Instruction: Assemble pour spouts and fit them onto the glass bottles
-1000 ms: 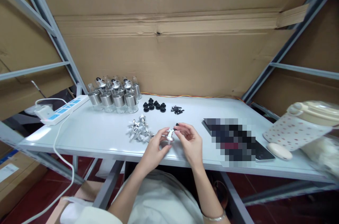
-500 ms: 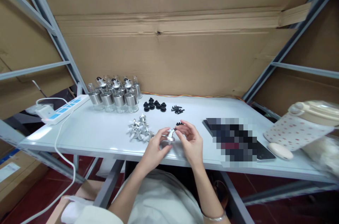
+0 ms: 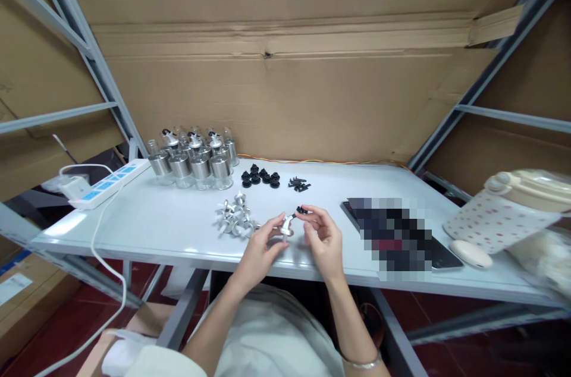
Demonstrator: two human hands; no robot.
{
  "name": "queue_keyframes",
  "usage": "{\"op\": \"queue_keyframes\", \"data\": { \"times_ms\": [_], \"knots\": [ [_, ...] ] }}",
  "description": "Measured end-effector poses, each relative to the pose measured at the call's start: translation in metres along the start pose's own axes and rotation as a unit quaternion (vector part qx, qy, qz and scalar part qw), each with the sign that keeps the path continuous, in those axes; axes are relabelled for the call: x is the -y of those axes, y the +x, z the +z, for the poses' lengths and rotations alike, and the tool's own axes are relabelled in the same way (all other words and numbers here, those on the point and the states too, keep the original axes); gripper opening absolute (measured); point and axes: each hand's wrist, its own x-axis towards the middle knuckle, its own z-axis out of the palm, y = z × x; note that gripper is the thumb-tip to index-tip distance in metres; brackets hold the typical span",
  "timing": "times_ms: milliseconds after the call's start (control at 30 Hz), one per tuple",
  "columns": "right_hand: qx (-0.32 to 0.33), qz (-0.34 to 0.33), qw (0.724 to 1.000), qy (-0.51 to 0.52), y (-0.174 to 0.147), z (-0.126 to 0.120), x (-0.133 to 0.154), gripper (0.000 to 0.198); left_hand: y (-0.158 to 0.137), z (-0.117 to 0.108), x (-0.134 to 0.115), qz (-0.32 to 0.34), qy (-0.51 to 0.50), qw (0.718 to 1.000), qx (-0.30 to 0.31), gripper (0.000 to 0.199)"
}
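Note:
My left hand [image 3: 259, 252] pinches a silver pourer spout [image 3: 286, 226] between thumb and fingers, its stem pointing down, just above the table's front part. A small black piece [image 3: 293, 216] shows at the spout's upper right end. Beside it is my right hand [image 3: 327, 244], thumb and fingers apart. Its index fingertip is close to the black piece; I cannot tell if they touch. Several small black parts [image 3: 302, 209] lie just behind the right fingertips. Left of my hands sits a pile of silver pourer spouts [image 3: 235, 219].
Glass bottles with metal sleeves [image 3: 201, 170] stand at the back left, some topped with spouts. Black stoppers [image 3: 254, 175] and small black tubes [image 3: 299, 184] lie behind my hands. A power strip [image 3: 109, 184] is at left; a blurred-out device [image 3: 397, 237] and dotted jug [image 3: 499, 210] at right.
My right thumb has drawn back from the spout, and the right fingers have parted. In my left hand the spout has tipped a little, so its stem and black end show more.

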Motion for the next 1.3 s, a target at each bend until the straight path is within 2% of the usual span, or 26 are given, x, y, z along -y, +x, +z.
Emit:
{"op": "queue_keyframes", "data": {
  "times_ms": [233, 767, 1000, 1067, 1167, 1300],
  "knots": [
    [-0.003, -0.012, 1.0, 0.007, 0.0004, -0.0014, 0.0045, 0.022, 0.0008, -0.0009, 0.0065, 0.012, 0.013, 1.0, 0.0, 0.054],
    [0.003, 0.0, 1.0, 0.014, 0.002, -0.0017, 0.0093, 0.023, 0.0009, 0.0004, 0.0037, 0.006, -0.014, 1.0, -0.007, 0.053],
    [-0.005, 0.06, 0.995, 0.083, -0.0003, -0.0001, 0.005, 0.04, -0.0025, 0.0035, 0.0015, 0.013, -0.03, 0.999, -0.004, 0.046],
    [-0.01, 0.062, 0.995, 0.078, 0.0001, 0.0007, 0.0049, 0.036, -0.0027, 0.0042, 0.0012, 0.014, -0.033, 0.999, -0.009, 0.046],
    [0.04, 0.066, 0.996, 0.039, 0.0012, 0.0023, 0.0061, 0.022, -0.0024, 0.0048, 0.0019, 0.006, -0.031, 0.999, -0.037, 0.045],
    [0.114, 0.077, 0.99, -0.001, 0.0018, 0.0042, 0.0068, 0.023, -0.0025, 0.005, 0.0047, 0.009, 0.002, 0.997, -0.071, 0.034]
  ]
}}
